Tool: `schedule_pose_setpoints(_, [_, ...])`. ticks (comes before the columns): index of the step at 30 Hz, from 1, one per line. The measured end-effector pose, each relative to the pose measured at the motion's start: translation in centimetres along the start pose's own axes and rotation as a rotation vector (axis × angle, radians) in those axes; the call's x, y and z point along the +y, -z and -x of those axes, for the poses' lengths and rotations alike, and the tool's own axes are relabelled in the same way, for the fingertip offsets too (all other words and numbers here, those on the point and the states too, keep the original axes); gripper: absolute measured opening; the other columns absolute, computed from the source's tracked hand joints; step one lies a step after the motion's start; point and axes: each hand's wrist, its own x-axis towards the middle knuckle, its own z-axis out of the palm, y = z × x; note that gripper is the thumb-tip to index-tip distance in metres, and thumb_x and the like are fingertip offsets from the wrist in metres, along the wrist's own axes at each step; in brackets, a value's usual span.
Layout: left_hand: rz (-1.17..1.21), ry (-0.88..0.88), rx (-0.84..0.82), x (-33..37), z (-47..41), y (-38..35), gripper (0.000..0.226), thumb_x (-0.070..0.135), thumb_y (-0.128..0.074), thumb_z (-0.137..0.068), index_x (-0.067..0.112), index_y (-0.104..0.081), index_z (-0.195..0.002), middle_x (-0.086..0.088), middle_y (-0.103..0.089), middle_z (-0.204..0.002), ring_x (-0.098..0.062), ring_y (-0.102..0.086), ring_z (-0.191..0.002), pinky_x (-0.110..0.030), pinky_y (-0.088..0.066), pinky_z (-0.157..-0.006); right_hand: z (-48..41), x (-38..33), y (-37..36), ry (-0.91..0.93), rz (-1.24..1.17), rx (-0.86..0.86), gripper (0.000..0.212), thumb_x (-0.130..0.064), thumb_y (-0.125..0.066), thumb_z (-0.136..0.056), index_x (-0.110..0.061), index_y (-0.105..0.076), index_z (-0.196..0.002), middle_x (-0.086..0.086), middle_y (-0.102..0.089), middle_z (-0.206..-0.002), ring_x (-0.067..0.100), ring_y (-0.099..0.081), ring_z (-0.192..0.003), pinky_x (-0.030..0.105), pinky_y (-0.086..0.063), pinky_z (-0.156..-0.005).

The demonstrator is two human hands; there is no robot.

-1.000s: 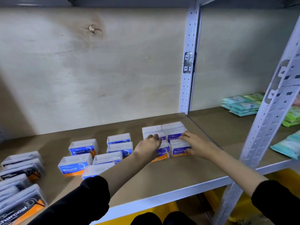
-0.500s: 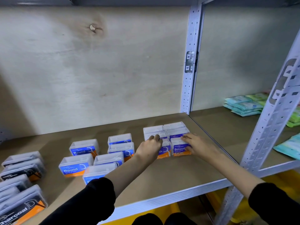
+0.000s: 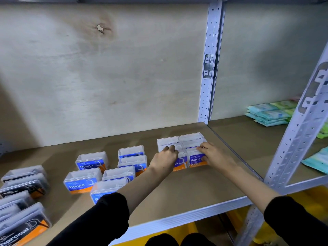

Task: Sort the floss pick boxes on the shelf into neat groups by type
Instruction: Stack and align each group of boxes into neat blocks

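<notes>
Clear floss pick boxes lie on the brown shelf [image 3: 195, 189] in three groups. The purple-label Smooth boxes [image 3: 192, 137] form a tight block at the right. My left hand [image 3: 165, 159] rests, fingers curled, over the front left Smooth box [image 3: 180, 163]. My right hand [image 3: 215, 155] grips the front right Smooth box [image 3: 195, 158] with its fingers on the lid and its thumb at the front. Blue-label Round boxes [image 3: 82, 183] are spread loosely in the middle. Black Charcoal boxes [image 3: 23, 227] stand at the far left.
A white perforated upright [image 3: 208, 68] stands behind the Smooth boxes at the shelf's right end. A second upright [image 3: 291, 146] is nearer on the right. Teal and green soft packs [image 3: 269, 113] lie on the neighbouring shelf. Yellow bins [image 3: 317, 199] show below.
Both hands stay on the front Smooth boxes and have edged slightly toward the back of the shelf, closing the block. The Round and Charcoal boxes have not moved.
</notes>
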Motion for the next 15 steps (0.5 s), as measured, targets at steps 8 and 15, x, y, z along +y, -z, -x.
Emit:
schedule_pose_setpoints(8, [-0.003, -0.007, 0.008, -0.26, -0.33, -0.28, 0.044, 0.013, -0.05, -0.093, 0.006, -0.037, -0.134, -0.012, -0.039, -0.14, -0.026, -0.041, -0.129, -0.04, -0.047, -0.094, -0.22, -0.08, 0.24, -0.013, 0.01, -0.013, 0.048, -0.015, -0.042, -0.096, -0.01, -0.032, -0.142, 0.003, -0.035, -0.144, 0.016, -0.032, -0.133, 0.03, -0.04, -0.101])
schedule_pose_setpoints(15, [0.009, -0.011, 0.019, -0.33, -0.53, -0.55, 0.048, 0.016, -0.052, -0.093, 0.007, -0.034, -0.137, -0.012, -0.037, -0.142, -0.025, -0.04, -0.131, -0.039, -0.046, -0.097, -0.26, -0.03, 0.19, -0.005, -0.009, 0.005, 0.049, -0.017, -0.044, -0.095, -0.01, -0.031, -0.142, 0.003, -0.035, -0.144, 0.016, -0.033, -0.133, 0.029, -0.041, -0.101])
